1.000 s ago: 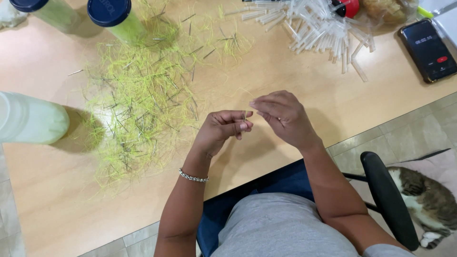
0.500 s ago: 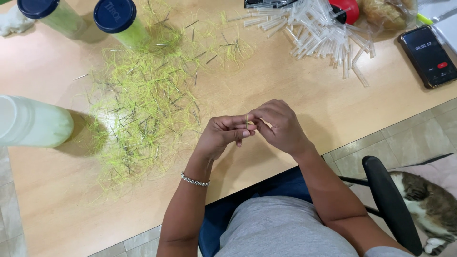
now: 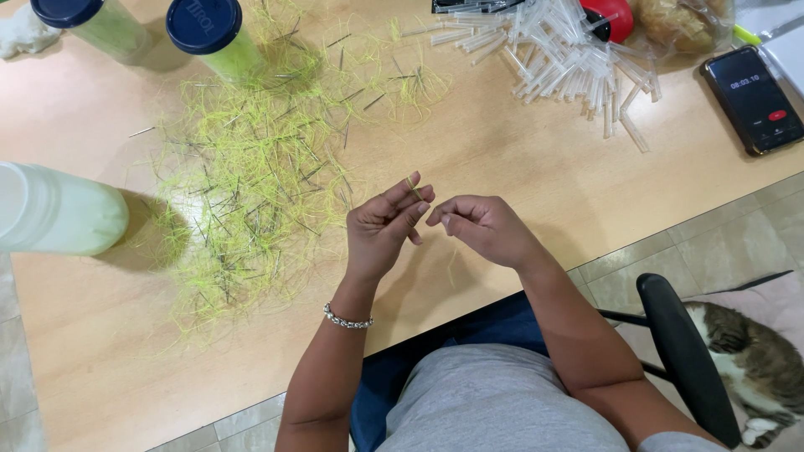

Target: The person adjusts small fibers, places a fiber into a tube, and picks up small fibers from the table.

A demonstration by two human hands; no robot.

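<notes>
- Left hand (image 3: 387,228): raised above the near middle of the tabletop (image 3: 536,201), fingers (image 3: 408,194) pinched narrow on a short yellow-green thread (image 3: 413,186) that stands up between the fingertips.
- Right hand (image 3: 484,228): just right of the left hand, fingertips nearly touching it; thumb and forefinger are closed together, but whether they grip anything cannot be told. A faint pale strand (image 3: 453,264) hangs below this hand.
- Thread heap (image 3: 251,180): a loose tangle of yellow-green threads mixed with thin dark needles, spread over the left half of the tabletop, well apart from both hands.
- Tubes (image 3: 561,59): a pile of short clear plastic tubes at the far right.
- Jars (image 3: 205,38): two blue-lidded jars of green stuff at the far left; a pale bottle (image 3: 54,209) lies on its side at the left edge.
- Phone (image 3: 752,99): far right edge, screen lit.
- Step in hand, as judged: one thread is singled out and held fine between both hands.
- Next move, as judged: it calls for a steady fingertip pinch and close alignment of the two hands, since the thread is thin and limp.
</notes>
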